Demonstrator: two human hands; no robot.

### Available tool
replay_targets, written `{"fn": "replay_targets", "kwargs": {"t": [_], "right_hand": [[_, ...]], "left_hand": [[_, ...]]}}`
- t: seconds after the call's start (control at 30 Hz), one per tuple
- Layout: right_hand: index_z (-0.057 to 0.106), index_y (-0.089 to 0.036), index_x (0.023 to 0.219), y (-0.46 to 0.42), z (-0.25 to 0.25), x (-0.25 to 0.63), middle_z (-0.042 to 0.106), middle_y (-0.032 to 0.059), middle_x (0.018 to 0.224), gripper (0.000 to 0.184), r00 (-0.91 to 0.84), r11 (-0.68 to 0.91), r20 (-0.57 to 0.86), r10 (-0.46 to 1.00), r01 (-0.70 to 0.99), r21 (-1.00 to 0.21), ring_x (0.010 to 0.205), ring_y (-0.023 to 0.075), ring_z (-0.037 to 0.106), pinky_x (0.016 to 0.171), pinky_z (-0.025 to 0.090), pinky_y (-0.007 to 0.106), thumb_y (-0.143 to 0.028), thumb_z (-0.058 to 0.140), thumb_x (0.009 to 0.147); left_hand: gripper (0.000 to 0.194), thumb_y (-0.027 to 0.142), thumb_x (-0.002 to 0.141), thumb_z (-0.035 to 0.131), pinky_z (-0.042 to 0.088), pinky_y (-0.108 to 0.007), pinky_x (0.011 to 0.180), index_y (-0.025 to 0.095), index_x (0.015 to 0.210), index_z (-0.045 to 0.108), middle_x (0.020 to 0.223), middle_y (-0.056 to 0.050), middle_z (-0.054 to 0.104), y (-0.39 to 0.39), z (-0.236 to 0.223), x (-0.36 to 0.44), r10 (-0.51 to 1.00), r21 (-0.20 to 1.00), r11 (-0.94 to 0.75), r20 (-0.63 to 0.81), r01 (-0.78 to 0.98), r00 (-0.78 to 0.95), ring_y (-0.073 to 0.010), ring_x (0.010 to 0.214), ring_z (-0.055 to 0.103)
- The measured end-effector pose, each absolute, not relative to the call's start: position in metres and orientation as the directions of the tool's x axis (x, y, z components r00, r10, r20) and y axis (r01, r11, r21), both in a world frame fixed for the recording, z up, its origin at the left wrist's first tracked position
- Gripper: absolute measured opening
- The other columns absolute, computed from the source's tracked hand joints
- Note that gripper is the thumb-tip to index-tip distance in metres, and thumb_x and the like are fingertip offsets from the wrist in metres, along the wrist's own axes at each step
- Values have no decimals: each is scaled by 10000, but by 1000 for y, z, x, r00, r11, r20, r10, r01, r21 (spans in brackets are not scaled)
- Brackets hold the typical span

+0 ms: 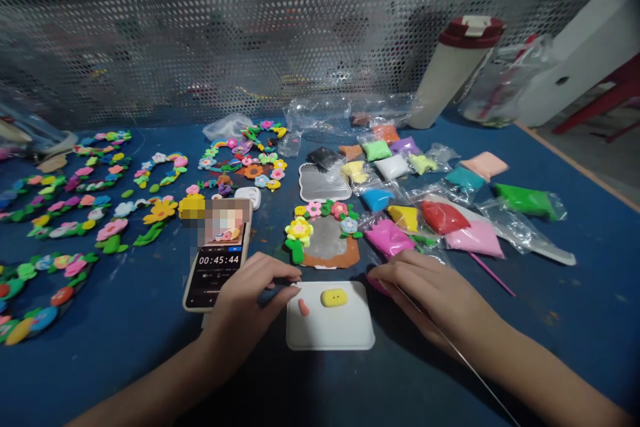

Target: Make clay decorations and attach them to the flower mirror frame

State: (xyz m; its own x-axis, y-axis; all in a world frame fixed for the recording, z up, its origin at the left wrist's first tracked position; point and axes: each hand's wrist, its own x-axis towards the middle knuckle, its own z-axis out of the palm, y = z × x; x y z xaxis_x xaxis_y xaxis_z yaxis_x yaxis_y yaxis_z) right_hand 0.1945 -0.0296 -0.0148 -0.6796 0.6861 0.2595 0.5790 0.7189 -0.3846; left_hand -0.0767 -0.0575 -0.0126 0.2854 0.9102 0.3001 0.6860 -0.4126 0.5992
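Now the left hand [245, 310] curls over something unclear by the white mat [330, 330]; the right hand [425, 290] pinches a thin wire [465, 363].

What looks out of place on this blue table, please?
The phone looks out of place: it lies askew among the clay crafts, beside the white mat, and the upper part of its screen is blurred into squares.

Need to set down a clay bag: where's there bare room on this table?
Bare blue table lies right of the right hand and the clay bags, and between the phone and the clay flowers on the left. Crowded behind the white mat.
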Motion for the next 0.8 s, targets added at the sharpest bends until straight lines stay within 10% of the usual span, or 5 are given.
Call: {"fn": "replay_targets", "kwargs": {"t": [0.8], "right_hand": [[630,-130,936,-27,-10,191,628,75,753,260,-736,757,219,641,561,-334,712,181,551,616,428,304,-177,375,946]], "left_hand": [[142,204,874,542,470,-251,646,188,913,677,802,-8,684,-60,-20,-79,875,340,-421,395,841,279,-150,731,628]]}}
